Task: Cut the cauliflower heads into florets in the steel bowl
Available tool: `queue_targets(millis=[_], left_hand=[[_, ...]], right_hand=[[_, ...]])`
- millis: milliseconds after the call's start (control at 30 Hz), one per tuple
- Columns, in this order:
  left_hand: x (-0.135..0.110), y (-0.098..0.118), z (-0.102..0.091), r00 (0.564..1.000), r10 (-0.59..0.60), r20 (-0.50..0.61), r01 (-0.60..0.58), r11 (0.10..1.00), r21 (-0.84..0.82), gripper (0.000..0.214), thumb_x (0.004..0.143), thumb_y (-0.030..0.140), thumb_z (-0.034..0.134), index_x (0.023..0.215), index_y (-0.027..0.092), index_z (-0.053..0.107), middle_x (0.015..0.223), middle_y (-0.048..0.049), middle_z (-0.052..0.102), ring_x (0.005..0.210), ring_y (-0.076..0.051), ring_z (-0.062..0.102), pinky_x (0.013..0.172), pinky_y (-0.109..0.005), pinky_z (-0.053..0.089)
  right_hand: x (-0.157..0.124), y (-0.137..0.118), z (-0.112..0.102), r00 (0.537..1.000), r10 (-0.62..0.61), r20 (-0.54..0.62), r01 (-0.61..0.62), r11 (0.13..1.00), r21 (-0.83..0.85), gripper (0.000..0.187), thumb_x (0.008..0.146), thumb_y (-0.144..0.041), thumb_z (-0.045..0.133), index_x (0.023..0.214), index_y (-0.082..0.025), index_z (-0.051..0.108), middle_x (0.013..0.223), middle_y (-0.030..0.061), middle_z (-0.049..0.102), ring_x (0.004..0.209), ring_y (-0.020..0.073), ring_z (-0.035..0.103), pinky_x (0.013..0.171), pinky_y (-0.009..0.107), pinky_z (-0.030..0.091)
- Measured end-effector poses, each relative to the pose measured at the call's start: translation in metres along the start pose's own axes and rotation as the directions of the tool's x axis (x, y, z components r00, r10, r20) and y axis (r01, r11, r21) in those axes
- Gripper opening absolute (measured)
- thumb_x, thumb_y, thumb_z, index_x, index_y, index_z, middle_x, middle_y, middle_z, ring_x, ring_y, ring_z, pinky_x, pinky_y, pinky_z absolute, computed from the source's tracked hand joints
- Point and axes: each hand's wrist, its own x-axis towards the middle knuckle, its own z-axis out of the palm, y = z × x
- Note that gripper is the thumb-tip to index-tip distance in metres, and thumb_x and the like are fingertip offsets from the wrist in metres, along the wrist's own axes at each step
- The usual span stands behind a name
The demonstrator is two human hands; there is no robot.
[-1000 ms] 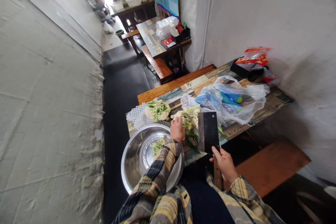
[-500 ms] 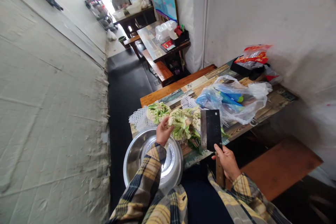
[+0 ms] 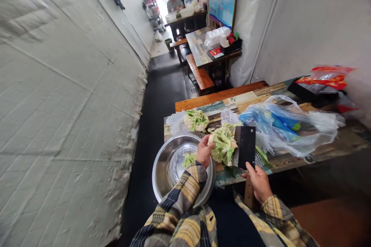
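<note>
My left hand (image 3: 205, 152) has its fingers closed on a pale cauliflower (image 3: 222, 143) with green stalks, held above the table's near edge. My right hand (image 3: 259, 182) grips the wooden handle of a dark cleaver (image 3: 246, 147). The blade stands upright at the right side of the cauliflower, touching it or very near. Below and left of my left hand is a steel basin (image 3: 159, 177), with a cut floret (image 3: 189, 158) inside; my forearm covers part of it. Another cauliflower (image 3: 196, 119) lies on white foam netting (image 3: 175, 120) beyond the basin.
A clear plastic bag (image 3: 313, 139) with blue wrapping lies on the table (image 3: 292, 162) to the right. Behind it is a black box (image 3: 305, 90) with red packets. Farther off are a bench (image 3: 199, 73), a second table and a seated person (image 3: 174, 4). A wall (image 3: 72, 123) runs along the left.
A floret now lies in the basin where none showed before. The cleaver and the held cauliflower have come together. My view has turned left, so the scene sits farther right.
</note>
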Motion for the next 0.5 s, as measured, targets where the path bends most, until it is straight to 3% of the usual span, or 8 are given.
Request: queue_targets(millis=[133, 300, 400, 500], left_hand=[[-0.005, -0.021, 0.006, 1.0, 0.001, 0.011, 0.0, 0.998, -0.066, 0.042, 0.053, 0.015, 0.075, 0.094, 0.019, 0.065, 0.089, -0.0003, 0.067, 0.078, -0.013, 0.059, 0.075, -0.026, 0.045], [-0.005, -0.038, 0.028, 0.998, -0.04, 0.04, 0.046, 0.984, -0.174, 0.047, 0.051, 0.016, 0.076, 0.096, 0.02, 0.062, 0.088, -0.0002, 0.064, 0.076, -0.014, 0.058, 0.076, -0.028, 0.046], [-0.005, -0.033, 0.032, 0.997, -0.073, 0.034, 0.079, 0.969, -0.236, 0.049, 0.05, 0.016, 0.077, 0.096, 0.02, 0.061, 0.088, 0.0, 0.064, 0.076, -0.015, 0.059, 0.075, -0.029, 0.047], [-0.012, -0.016, 0.018, 0.996, -0.08, 0.027, 0.084, 0.948, -0.307, 0.05, 0.049, 0.015, 0.079, 0.096, 0.02, 0.061, 0.09, 0.0, 0.063, 0.078, -0.016, 0.059, 0.076, -0.03, 0.047]], right_hand=[[0.0, 0.009, -0.017, 0.995, -0.031, -0.093, 0.028, 0.999, -0.033, 0.043, 0.062, -0.059, 0.071, 0.059, -0.022, 0.049, 0.05, -0.0073, 0.048, 0.05, 0.0147, 0.057, 0.051, 0.026, 0.048], [-0.005, 0.012, -0.038, 0.985, -0.027, -0.169, 0.017, 0.998, -0.064, 0.047, 0.062, -0.059, 0.071, 0.084, -0.017, 0.066, 0.07, 0.0006, 0.068, 0.057, 0.0187, 0.064, 0.054, 0.028, 0.05], [-0.009, 0.009, -0.044, 0.979, -0.041, -0.2, 0.029, 0.998, -0.064, 0.047, 0.063, -0.058, 0.071, 0.088, -0.019, 0.067, 0.074, 0.0015, 0.071, 0.057, 0.0198, 0.066, 0.053, 0.029, 0.05], [-0.014, 0.002, -0.043, 0.971, -0.045, -0.236, 0.038, 0.999, -0.033, 0.046, 0.062, -0.057, 0.073, 0.089, -0.02, 0.066, 0.077, 0.0017, 0.071, 0.057, 0.0205, 0.067, 0.051, 0.029, 0.05]])
